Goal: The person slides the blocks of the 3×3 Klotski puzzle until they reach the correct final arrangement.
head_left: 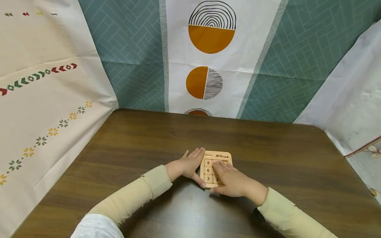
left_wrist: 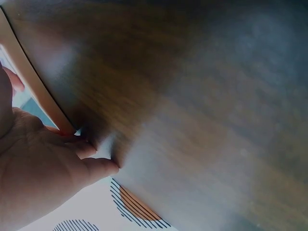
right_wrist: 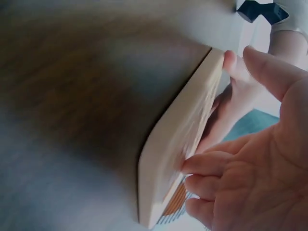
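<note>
A light wooden number puzzle board (head_left: 212,154) lies flat on the table, with printed characters along its far edge. Square number tiles (head_left: 208,170) fill its frame; 8, 6, 3 and 2 are readable. My left hand (head_left: 190,166) rests along the board's left side, fingers extended near the far corner and thumb at the near left corner. Across the right part of the board lies my right hand (head_left: 233,181), its straight fingertips touching the tiles and hiding several. Its thumb sits by the near edge. The right wrist view shows those fingers on the board's face (right_wrist: 192,130).
The dark brown wooden table (head_left: 154,138) extends around the board on all sides. Behind it hangs a green and white cloth (head_left: 137,59) with orange circles. Patterned pale cloth (head_left: 44,109) borders the left, and another pale cloth (head_left: 357,92) borders the right.
</note>
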Demonstrator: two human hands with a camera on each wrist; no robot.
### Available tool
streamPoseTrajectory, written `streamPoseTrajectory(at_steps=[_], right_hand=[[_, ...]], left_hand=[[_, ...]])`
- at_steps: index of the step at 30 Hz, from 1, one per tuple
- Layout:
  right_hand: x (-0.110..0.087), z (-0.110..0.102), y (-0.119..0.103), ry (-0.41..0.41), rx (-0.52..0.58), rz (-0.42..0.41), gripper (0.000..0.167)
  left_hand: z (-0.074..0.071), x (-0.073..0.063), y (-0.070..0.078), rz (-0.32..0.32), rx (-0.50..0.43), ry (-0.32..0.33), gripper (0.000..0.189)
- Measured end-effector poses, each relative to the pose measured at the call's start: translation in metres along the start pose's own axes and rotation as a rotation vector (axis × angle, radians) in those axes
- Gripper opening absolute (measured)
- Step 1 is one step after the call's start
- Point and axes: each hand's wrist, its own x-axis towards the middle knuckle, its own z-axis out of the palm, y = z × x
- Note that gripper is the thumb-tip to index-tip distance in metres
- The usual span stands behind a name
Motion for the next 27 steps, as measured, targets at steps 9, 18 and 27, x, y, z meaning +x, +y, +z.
streamPoseTrajectory(at_steps=[9,18,27], right_hand=[[-0.017,-0.002,0.005,0.017,0.058,-0.012,0.086],[-0.032,-0.002,0.004,-0.002,0.044,0.009,0.089],[-0.016,0.002,0.021,0.048,-0.004,0.0,0.088]], left_hand=[[0.002,0.002,0.001,0.004,0.005,0.003,0.135],[0.001,0.001,-0.001,-0.007,-0.016,-0.006,0.135],[0.002,0.0,-0.001,-0.003,-0.006,0.002,0.135]])
